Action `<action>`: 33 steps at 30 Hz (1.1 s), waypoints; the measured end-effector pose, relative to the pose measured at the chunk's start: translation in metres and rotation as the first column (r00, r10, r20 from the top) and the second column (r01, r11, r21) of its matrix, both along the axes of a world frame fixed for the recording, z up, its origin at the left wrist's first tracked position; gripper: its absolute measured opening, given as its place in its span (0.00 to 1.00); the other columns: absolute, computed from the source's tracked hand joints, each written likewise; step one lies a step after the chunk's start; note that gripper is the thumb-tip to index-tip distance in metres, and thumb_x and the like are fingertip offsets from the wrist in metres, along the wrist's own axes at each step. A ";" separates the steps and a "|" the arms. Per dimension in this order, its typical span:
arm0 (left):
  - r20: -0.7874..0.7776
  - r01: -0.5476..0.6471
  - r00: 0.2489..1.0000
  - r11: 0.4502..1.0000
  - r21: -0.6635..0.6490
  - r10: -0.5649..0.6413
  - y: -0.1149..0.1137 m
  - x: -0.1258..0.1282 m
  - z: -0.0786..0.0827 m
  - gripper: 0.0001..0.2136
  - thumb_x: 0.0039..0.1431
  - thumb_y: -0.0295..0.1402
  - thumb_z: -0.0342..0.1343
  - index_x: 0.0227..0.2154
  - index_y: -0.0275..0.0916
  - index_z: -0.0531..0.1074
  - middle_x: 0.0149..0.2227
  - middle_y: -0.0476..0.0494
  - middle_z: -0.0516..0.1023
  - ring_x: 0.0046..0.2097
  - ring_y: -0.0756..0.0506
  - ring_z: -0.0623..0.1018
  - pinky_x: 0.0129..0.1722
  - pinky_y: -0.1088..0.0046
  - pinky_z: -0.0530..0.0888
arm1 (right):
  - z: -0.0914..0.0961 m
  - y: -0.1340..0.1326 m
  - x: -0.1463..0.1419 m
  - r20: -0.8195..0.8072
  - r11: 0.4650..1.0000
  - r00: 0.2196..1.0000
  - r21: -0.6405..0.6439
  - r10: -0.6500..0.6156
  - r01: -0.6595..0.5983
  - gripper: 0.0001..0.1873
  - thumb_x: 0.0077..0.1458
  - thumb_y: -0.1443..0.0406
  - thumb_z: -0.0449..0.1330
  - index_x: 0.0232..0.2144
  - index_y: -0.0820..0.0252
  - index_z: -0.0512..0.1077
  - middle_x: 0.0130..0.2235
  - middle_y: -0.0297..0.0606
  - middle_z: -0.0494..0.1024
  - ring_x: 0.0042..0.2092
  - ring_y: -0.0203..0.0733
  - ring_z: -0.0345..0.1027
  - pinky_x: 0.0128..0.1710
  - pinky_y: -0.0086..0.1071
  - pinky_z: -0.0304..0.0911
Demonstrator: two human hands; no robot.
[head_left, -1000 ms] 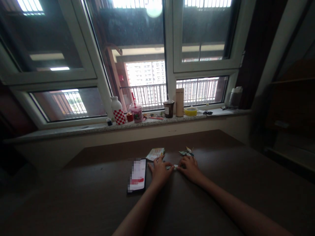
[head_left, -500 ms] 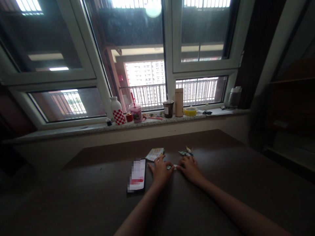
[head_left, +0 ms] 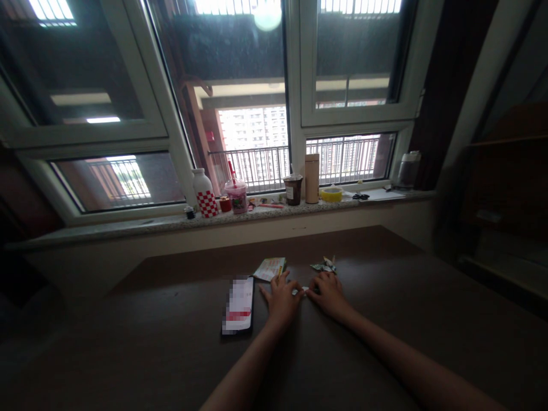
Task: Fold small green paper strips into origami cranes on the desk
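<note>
Scrap (head_left: 305, 290), whitish, between the fingers (head_left: 315, 283)

Left grip (head_left: 282, 299) and right grip (head_left: 329, 294) close together, forearms (head_left: 398, 351) angled inward.

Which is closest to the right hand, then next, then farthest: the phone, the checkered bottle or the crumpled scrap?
From the right hand, in the head view:
1. Crumpled scrap: just beyond it.
2. Phone: left, on the table.
3. Checkered bottle: far left, on the windowsill.
</note>
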State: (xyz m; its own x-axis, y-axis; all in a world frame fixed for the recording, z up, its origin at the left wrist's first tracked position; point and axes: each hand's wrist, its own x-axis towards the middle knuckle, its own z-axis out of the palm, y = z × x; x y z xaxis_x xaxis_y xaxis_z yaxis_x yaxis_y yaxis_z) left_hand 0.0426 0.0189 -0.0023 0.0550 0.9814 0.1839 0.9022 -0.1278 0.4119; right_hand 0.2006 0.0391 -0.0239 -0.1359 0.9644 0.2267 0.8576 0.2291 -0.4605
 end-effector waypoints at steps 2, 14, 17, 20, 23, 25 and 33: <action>0.000 0.005 1.000 1.000 -0.015 -0.005 0.001 0.000 0.000 0.06 0.59 0.42 0.57 0.36 0.51 0.77 0.66 0.52 0.61 0.67 0.35 0.54 0.59 0.28 0.43 | -0.001 0.000 0.000 -0.020 1.000 1.000 0.005 -0.003 0.003 0.08 0.55 0.58 0.61 0.32 0.56 0.74 0.45 0.40 0.73 0.54 0.50 0.58 0.57 0.45 0.50; 0.054 0.015 0.999 0.996 -0.082 -0.011 0.005 -0.003 0.005 0.06 0.56 0.41 0.60 0.36 0.50 0.77 0.67 0.50 0.59 0.69 0.32 0.50 0.57 0.26 0.40 | 0.001 0.004 0.001 -0.110 0.997 0.992 -0.050 -0.067 0.062 0.08 0.48 0.59 0.65 0.28 0.56 0.76 0.44 0.41 0.74 0.53 0.51 0.59 0.54 0.41 0.54; 0.040 0.026 0.999 0.993 -0.113 -0.021 0.004 -0.004 0.007 0.06 0.57 0.41 0.59 0.37 0.51 0.77 0.67 0.50 0.57 0.69 0.31 0.49 0.57 0.26 0.40 | 0.000 0.005 0.003 -0.144 0.997 0.987 -0.036 -0.077 0.073 0.10 0.46 0.59 0.66 0.33 0.56 0.76 0.45 0.41 0.73 0.53 0.51 0.60 0.53 0.40 0.55; 0.032 0.040 0.999 0.987 -0.154 -0.035 0.004 -0.008 0.009 0.07 0.58 0.40 0.58 0.38 0.52 0.76 0.68 0.51 0.55 0.69 0.31 0.47 0.57 0.27 0.41 | 0.000 0.007 0.004 -0.156 0.996 0.985 -0.050 -0.077 0.070 0.10 0.46 0.61 0.67 0.34 0.55 0.76 0.47 0.41 0.73 0.54 0.51 0.59 0.54 0.40 0.55; 0.019 0.051 0.999 0.985 -0.163 -0.049 0.004 -0.010 0.009 0.07 0.58 0.39 0.57 0.40 0.54 0.76 0.69 0.51 0.53 0.69 0.30 0.46 0.58 0.28 0.41 | 0.000 0.008 0.005 -0.160 0.995 0.983 -0.070 -0.086 0.076 0.09 0.45 0.65 0.66 0.33 0.55 0.77 0.46 0.40 0.73 0.54 0.51 0.59 0.54 0.39 0.55; 0.005 0.052 0.999 0.986 -0.161 -0.052 0.003 -0.011 0.010 0.08 0.59 0.39 0.57 0.40 0.54 0.76 0.69 0.52 0.53 0.70 0.30 0.46 0.58 0.28 0.40 | 0.000 0.010 0.005 -0.165 0.995 0.983 -0.074 -0.081 0.070 0.10 0.44 0.67 0.65 0.33 0.54 0.78 0.45 0.40 0.74 0.54 0.50 0.59 0.54 0.40 0.55; -0.001 0.062 0.998 0.979 -0.192 -0.063 0.001 -0.015 0.012 0.09 0.60 0.39 0.54 0.41 0.57 0.76 0.69 0.53 0.52 0.70 0.28 0.44 0.58 0.28 0.39 | -0.003 0.014 0.010 -0.170 0.993 0.984 -0.113 -0.060 0.041 0.13 0.42 0.70 0.63 0.34 0.53 0.79 0.46 0.39 0.74 0.55 0.50 0.60 0.55 0.39 0.55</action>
State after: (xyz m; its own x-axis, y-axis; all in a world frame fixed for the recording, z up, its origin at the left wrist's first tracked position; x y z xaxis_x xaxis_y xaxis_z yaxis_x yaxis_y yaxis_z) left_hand 0.0279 0.0198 0.0102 0.1177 0.9930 -0.0078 0.8978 -0.1030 0.4282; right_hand 0.2111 0.0530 -0.0264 -0.0541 0.9892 0.1359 0.7723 0.1277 -0.6222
